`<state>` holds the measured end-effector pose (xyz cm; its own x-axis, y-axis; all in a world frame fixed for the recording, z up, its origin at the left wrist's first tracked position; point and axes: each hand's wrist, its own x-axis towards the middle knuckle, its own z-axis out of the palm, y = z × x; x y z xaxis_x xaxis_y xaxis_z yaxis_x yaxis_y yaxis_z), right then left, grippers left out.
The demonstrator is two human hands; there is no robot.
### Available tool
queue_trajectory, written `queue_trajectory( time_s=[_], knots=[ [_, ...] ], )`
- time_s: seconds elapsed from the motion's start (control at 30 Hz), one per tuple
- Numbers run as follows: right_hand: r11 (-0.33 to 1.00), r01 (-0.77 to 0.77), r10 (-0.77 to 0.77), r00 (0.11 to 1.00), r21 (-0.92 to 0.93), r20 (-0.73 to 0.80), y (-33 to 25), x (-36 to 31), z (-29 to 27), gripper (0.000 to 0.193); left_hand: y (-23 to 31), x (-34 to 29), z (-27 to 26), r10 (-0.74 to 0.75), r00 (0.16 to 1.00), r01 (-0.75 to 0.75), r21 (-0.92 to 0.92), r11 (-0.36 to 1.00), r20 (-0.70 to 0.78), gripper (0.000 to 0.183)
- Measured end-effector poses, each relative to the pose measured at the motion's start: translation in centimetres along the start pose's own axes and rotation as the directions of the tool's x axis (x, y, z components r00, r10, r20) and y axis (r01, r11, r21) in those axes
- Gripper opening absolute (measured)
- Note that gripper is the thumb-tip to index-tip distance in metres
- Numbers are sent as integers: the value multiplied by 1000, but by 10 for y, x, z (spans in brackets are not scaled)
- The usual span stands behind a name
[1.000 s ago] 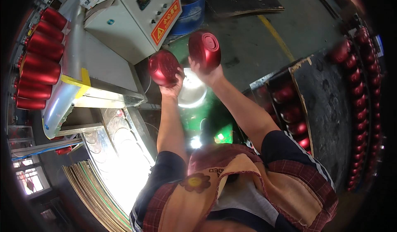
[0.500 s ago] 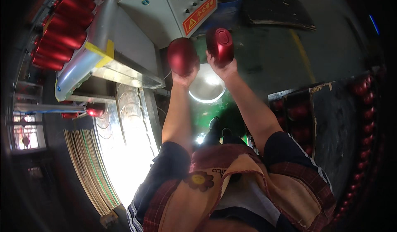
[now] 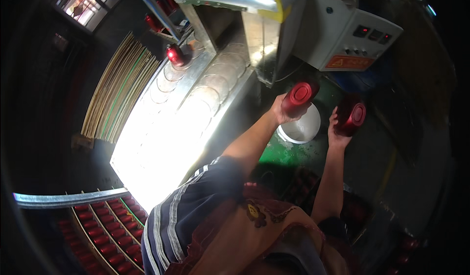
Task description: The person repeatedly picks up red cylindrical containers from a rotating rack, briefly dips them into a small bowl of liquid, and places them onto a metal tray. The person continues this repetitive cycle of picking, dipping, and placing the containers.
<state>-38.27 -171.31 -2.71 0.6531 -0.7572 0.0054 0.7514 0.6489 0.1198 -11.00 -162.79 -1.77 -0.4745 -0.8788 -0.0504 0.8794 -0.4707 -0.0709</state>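
My left hand (image 3: 281, 111) is closed around a red metallic vessel (image 3: 299, 98) with a rounded body, its ringed base facing up. In my right hand (image 3: 337, 136) is a similar red vessel (image 3: 350, 119), tilted so that its ringed base shows. Both vessels are held apart in the air, on either side of a white bucket (image 3: 304, 127) standing lower down on the green floor. Whether either vessel has an opening is hidden, as the far ends are turned away.
Left of me runs a brightly lit conveyor (image 3: 161, 128) carrying another red vessel (image 3: 175, 55) at its far end, by a metal housing (image 3: 264, 42). A control box (image 3: 362, 42) stands ahead. Stacked boards (image 3: 115, 89) and racks of red vessels (image 3: 110, 231) are at far left and lower left.
My view has swung left, bringing the conveyor and lower-left racks into sight. My hands have moved farther apart, and the left vessel now shows its base. Both vessels stay held.
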Motion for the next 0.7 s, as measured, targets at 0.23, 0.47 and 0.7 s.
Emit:
queue_trajectory(
  time_s=[0.23, 0.47, 0.7],
  knots=[
    [795, 73, -277, 927, -602, -253, 159, 1, 8, 51, 32, -273, 24, 642, 728, -336, 691, 640, -240, 61],
    [-518, 190, -30, 970, -834, 240, 381, 111, 4, 54, 99, -415, 33, 830, 547, 284, 908, -307, 110, 49],
    [-118, -190, 382, 897, -975, -222, 477, 215, -67, 40, 173, -383, -14, 664, 698, 306, 728, -614, 267, 30]
  ],
)
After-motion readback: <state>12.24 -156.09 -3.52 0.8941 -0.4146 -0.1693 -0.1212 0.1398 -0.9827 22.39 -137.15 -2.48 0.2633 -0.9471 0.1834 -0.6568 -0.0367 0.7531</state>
